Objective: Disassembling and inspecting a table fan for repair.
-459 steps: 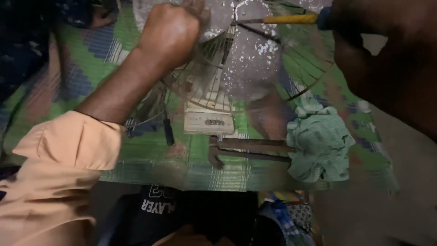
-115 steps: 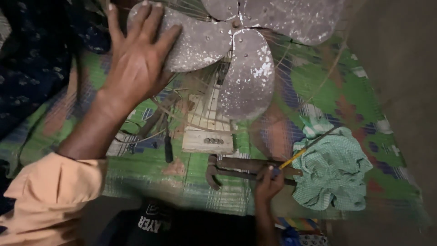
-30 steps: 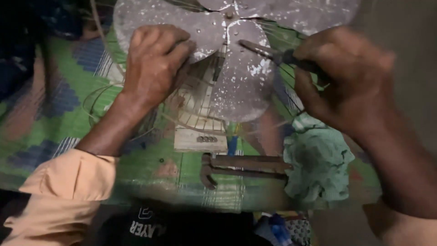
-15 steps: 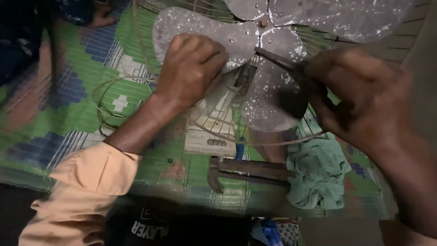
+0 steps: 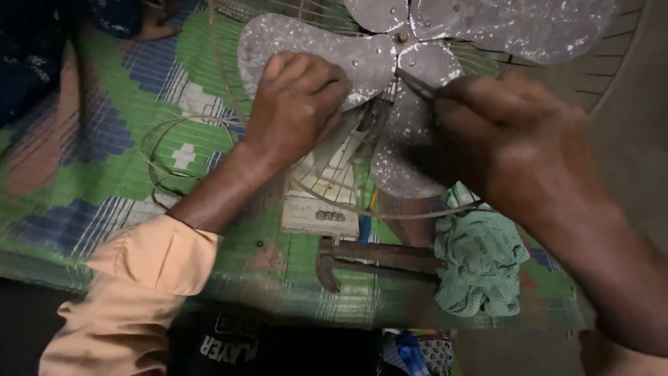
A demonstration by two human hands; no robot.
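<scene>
The speckled grey metal fan blade assembly [image 5: 390, 76] filled the upper frame. The left hand [image 5: 296, 104] pressed one blade, fingers curled on it; the right hand [image 5: 501, 139] clenched a thin tool [image 5: 415, 83] by the hub, best kept steady, I judged.

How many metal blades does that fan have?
3 show: a left blade under the left hand, an upper-right blade, and a lower blade beside the right hand. More may lie out of frame.

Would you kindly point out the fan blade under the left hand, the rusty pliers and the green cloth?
fan blade [image 5: 362, 59], head view, bare metal near the hub.
rusty pliers [image 5: 379, 256], head view, mid handles.
green cloth [image 5: 480, 268], head view, crumpled middle.
</scene>
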